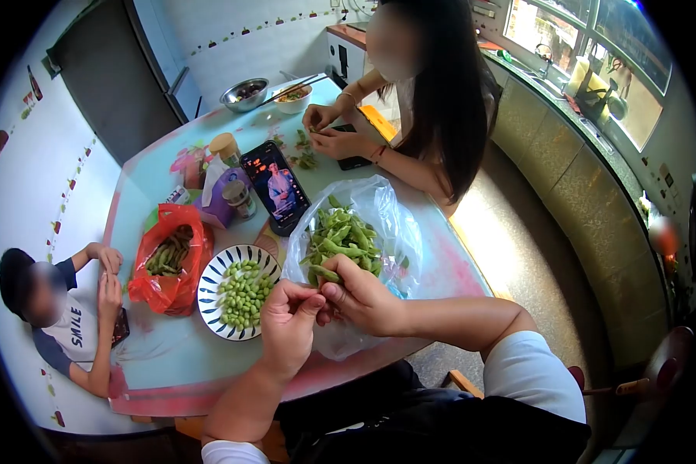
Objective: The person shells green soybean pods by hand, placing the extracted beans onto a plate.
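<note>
A green pod [326, 274] is pinched in my right hand [363, 301], over the near edge of a clear plastic bag [400, 224] filled with green pods [344, 238]. My left hand [290, 321] meets it with thumb and forefinger pressed together; what lies between those fingers is too small to tell. Just left of my hands, a striped plate [210, 311] holds a heap of shelled green beans [245, 294]. Further left stands a red plastic bag [170, 290] with darker pods [170, 251] inside.
A phone [277, 189] stands upright behind the plate, beside jars [238, 199] and a purple box [213, 203]. Two bowls [243, 94] [294, 100] sit at the far end. One person [460, 100] handles something across the table [143, 379]; another [77, 325] sits at the left.
</note>
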Action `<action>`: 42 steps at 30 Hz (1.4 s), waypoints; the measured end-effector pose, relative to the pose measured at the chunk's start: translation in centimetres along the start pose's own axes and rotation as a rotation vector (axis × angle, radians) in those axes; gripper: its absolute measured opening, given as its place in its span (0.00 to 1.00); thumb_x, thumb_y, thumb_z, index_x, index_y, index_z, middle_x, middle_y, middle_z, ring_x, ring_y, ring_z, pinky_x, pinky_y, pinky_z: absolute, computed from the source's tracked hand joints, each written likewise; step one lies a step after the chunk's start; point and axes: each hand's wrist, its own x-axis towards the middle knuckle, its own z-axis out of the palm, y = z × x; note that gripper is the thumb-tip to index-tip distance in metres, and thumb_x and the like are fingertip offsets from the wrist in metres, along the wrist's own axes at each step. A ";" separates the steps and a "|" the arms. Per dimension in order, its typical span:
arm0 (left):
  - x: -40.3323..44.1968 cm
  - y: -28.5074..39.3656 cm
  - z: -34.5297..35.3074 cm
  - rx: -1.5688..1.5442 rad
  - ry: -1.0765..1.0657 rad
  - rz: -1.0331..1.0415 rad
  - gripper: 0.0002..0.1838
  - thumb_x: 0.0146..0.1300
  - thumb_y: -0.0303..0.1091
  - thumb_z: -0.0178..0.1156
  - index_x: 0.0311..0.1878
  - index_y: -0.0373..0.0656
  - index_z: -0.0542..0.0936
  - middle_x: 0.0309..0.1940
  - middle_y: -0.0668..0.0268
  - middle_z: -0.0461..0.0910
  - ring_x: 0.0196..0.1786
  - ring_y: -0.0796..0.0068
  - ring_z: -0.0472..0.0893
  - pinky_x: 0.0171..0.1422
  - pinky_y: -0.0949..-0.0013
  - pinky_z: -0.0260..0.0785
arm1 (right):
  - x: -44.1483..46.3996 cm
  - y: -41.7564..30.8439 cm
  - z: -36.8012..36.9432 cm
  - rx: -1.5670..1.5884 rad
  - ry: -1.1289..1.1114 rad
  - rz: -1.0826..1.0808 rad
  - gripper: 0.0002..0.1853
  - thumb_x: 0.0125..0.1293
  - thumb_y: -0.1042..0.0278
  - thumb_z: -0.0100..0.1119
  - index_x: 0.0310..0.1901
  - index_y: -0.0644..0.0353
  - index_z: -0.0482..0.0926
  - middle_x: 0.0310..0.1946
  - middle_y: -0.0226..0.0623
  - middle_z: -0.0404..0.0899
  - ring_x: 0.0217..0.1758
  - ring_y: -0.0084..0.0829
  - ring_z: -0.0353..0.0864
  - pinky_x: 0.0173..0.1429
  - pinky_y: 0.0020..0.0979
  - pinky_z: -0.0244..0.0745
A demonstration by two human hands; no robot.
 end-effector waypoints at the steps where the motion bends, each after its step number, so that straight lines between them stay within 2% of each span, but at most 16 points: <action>1: 0.0 0.1 0.1 0.027 0.014 0.011 0.06 0.66 0.25 0.65 0.39 0.39 0.75 0.30 0.64 0.81 0.30 0.78 0.78 0.36 0.74 0.72 | 0.0 0.3 -0.1 0.060 0.014 0.052 0.07 0.79 0.64 0.45 0.50 0.57 0.66 0.30 0.29 0.74 0.28 0.17 0.69 0.33 0.23 0.68; 4: 0.5 0.6 0.2 0.640 0.020 0.321 0.05 0.63 0.23 0.66 0.38 0.37 0.78 0.30 0.63 0.81 0.30 0.76 0.79 0.37 0.74 0.73 | 0.5 0.9 -0.2 0.203 0.062 0.102 0.06 0.79 0.65 0.47 0.50 0.57 0.67 0.32 0.27 0.73 0.30 0.16 0.69 0.35 0.23 0.69; 5: 0.7 0.8 0.1 0.697 -0.032 0.369 0.05 0.64 0.19 0.63 0.41 0.36 0.78 0.34 0.66 0.80 0.32 0.84 0.77 0.38 0.79 0.72 | 0.6 0.9 -0.2 0.245 0.080 0.103 0.06 0.79 0.66 0.47 0.49 0.58 0.68 0.33 0.26 0.73 0.32 0.16 0.69 0.36 0.23 0.69; 8: 0.7 0.8 0.1 0.755 -0.012 0.373 0.04 0.65 0.20 0.63 0.41 0.35 0.78 0.34 0.66 0.81 0.31 0.86 0.76 0.37 0.79 0.71 | 0.8 0.6 -0.4 0.394 0.052 0.134 0.06 0.78 0.67 0.48 0.49 0.59 0.69 0.34 0.24 0.71 0.34 0.15 0.68 0.39 0.23 0.69; 11: 0.9 1.0 0.6 0.683 0.041 0.304 0.05 0.60 0.21 0.67 0.38 0.37 0.80 0.33 0.60 0.82 0.30 0.71 0.81 0.36 0.72 0.75 | 0.8 0.0 -0.6 0.423 0.049 0.144 0.06 0.78 0.67 0.47 0.50 0.58 0.69 0.33 0.25 0.70 0.34 0.16 0.68 0.39 0.23 0.68; 14: 1.5 1.4 1.2 0.830 0.022 0.509 0.06 0.59 0.22 0.67 0.40 0.38 0.82 0.36 0.60 0.82 0.37 0.65 0.81 0.44 0.66 0.74 | 1.0 0.1 -2.0 0.477 0.118 0.125 0.07 0.78 0.64 0.47 0.50 0.57 0.70 0.33 0.26 0.70 0.33 0.17 0.69 0.38 0.23 0.67; 16: 2.1 1.3 1.3 1.042 -0.033 0.552 0.06 0.58 0.24 0.66 0.40 0.39 0.84 0.38 0.60 0.82 0.42 0.62 0.79 0.51 0.62 0.71 | 1.7 -0.9 -3.0 0.552 0.262 0.100 0.07 0.77 0.64 0.48 0.49 0.56 0.70 0.31 0.27 0.69 0.30 0.20 0.67 0.36 0.23 0.64; 17: 2.3 1.1 1.3 1.150 -0.061 0.562 0.07 0.58 0.25 0.66 0.40 0.39 0.85 0.38 0.60 0.82 0.45 0.61 0.78 0.55 0.60 0.69 | 1.9 -0.8 -4.0 0.609 0.227 0.019 0.06 0.76 0.66 0.49 0.49 0.55 0.70 0.31 0.27 0.68 0.30 0.21 0.67 0.35 0.24 0.64; 20: 2.4 -0.2 0.7 1.180 -0.127 0.540 0.08 0.53 0.26 0.68 0.38 0.47 0.87 0.36 0.68 0.82 0.46 0.63 0.77 0.61 0.59 0.59 | 2.5 -1.8 -5.1 0.765 0.275 0.060 0.06 0.72 0.69 0.49 0.48 0.56 0.70 0.29 0.30 0.67 0.29 0.24 0.66 0.34 0.25 0.62; 23: 2.2 0.1 0.5 1.270 -0.139 0.560 0.09 0.49 0.27 0.70 0.35 0.50 0.86 0.33 0.71 0.81 0.45 0.65 0.77 0.61 0.57 0.56 | 2.6 -1.5 -5.8 0.836 0.116 -0.043 0.06 0.70 0.72 0.46 0.46 0.58 0.70 0.29 0.33 0.67 0.28 0.27 0.63 0.34 0.28 0.60; 26: 2.1 0.2 0.9 1.167 -0.048 0.490 0.08 0.47 0.28 0.71 0.31 0.51 0.84 0.31 0.72 0.80 0.45 0.68 0.78 0.62 0.55 0.54 | 2.4 -1.5 -5.6 0.837 0.064 -0.076 0.08 0.69 0.74 0.45 0.47 0.59 0.69 0.33 0.35 0.70 0.31 0.28 0.65 0.38 0.30 0.63; 30: 1.8 0.2 0.5 0.933 -0.063 0.441 0.15 0.50 0.25 0.71 0.42 0.46 0.81 0.33 0.69 0.80 0.41 0.65 0.78 0.56 0.59 0.63 | 2.1 -1.1 -5.2 0.772 0.027 -0.115 0.10 0.69 0.75 0.44 0.50 0.60 0.69 0.37 0.37 0.72 0.34 0.29 0.67 0.42 0.31 0.65; 31: 1.7 0.1 0.8 0.883 -0.044 0.458 0.20 0.52 0.24 0.71 0.49 0.43 0.78 0.37 0.64 0.80 0.39 0.63 0.79 0.49 0.63 0.68 | 2.1 -0.8 -5.0 0.718 0.013 -0.122 0.10 0.70 0.74 0.44 0.51 0.60 0.69 0.38 0.35 0.72 0.35 0.27 0.68 0.42 0.30 0.66; 34: 1.4 0.6 1.2 0.661 -0.008 0.419 0.22 0.52 0.24 0.72 0.51 0.42 0.78 0.39 0.61 0.80 0.38 0.64 0.79 0.46 0.67 0.71 | 1.8 -0.7 -4.1 0.519 -0.024 -0.064 0.09 0.72 0.73 0.45 0.52 0.59 0.68 0.39 0.33 0.73 0.35 0.23 0.68 0.41 0.27 0.66; 39: 2.0 1.0 0.1 0.864 -0.032 0.672 0.13 0.53 0.22 0.71 0.41 0.40 0.81 0.31 0.62 0.81 0.33 0.63 0.80 0.39 0.64 0.73 | 1.0 0.1 -2.0 0.118 -0.078 -0.073 0.08 0.78 0.73 0.44 0.54 0.61 0.66 0.39 0.31 0.74 0.40 0.17 0.74 0.45 0.23 0.71; 42: 2.0 1.7 0.0 0.958 -0.013 0.677 0.12 0.53 0.24 0.71 0.40 0.40 0.81 0.30 0.62 0.80 0.33 0.62 0.80 0.38 0.64 0.73 | 0.8 -0.2 -2.6 0.095 -0.129 0.030 0.08 0.78 0.73 0.44 0.55 0.61 0.65 0.39 0.30 0.74 0.39 0.18 0.75 0.43 0.23 0.72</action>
